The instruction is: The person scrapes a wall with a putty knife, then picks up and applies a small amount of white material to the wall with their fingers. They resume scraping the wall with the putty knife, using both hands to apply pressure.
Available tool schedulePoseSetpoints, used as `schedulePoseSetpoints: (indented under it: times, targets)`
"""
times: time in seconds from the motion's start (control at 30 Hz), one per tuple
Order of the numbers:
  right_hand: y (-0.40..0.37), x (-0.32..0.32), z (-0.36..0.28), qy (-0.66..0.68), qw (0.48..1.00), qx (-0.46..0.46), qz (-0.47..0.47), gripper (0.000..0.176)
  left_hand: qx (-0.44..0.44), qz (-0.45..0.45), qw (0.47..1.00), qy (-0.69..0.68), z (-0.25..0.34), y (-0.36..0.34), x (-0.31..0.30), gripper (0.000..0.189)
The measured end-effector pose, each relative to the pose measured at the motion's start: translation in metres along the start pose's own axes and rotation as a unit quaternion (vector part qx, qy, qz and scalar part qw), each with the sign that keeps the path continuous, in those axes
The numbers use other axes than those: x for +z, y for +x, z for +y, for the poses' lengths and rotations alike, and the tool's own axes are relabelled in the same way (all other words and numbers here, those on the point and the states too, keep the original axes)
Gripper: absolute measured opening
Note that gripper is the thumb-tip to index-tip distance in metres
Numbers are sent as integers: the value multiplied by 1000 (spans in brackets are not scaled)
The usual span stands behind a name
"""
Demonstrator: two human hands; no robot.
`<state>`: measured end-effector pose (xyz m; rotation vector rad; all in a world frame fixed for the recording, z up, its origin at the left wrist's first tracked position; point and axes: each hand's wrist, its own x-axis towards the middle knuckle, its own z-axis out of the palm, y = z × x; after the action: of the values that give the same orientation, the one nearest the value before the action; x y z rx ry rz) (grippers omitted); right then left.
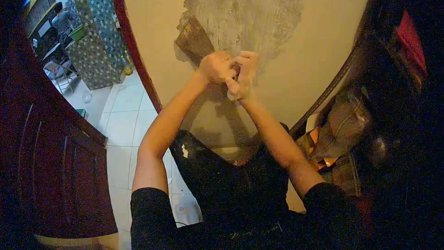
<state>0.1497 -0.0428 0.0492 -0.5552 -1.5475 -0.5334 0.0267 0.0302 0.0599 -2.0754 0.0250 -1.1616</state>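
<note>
A wide scraper-like blade (196, 41), brown and smeared, lies tilted against the left edge of a rough grey patch (249, 9) on the cream wall panel. My left hand (216, 67) is closed around the lower end of this tool. Right beside it, my right hand (243, 75) has its fingers curled, slightly blurred, with its thumb low. Something dark shows between the two hands, perhaps the handle, but it is too hidden to make out. Shadows of the arms fall on the panel below.
A dark red panelled door (60, 157) stands at left. Beyond it are white floor tiles (125, 125), a mosaic-tiled partition (95, 60) and a seated person (60, 18). Bags and cloth (344, 125) hang at right. A clear plastic container (187, 209) sits below.
</note>
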Motion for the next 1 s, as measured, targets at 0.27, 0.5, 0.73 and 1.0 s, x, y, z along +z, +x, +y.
schedulePoseSetpoints:
  times: [0.27,0.5,0.73,1.0]
  targets:
    - [-11,-22,-9,24,985,-20,170,50,27,51,997,42,-4,6,3,9]
    - [17,-12,-19,-38,992,-13,120,50,21,33,999,27,-14,10,0,8]
    - [11,2,-8,-105,991,79,14,61,-6,11,1000,-1,-18,1,-2,15]
    - [-20,-27,-6,10,984,-12,176,57,-9,54,998,17,-5,10,-4,20]
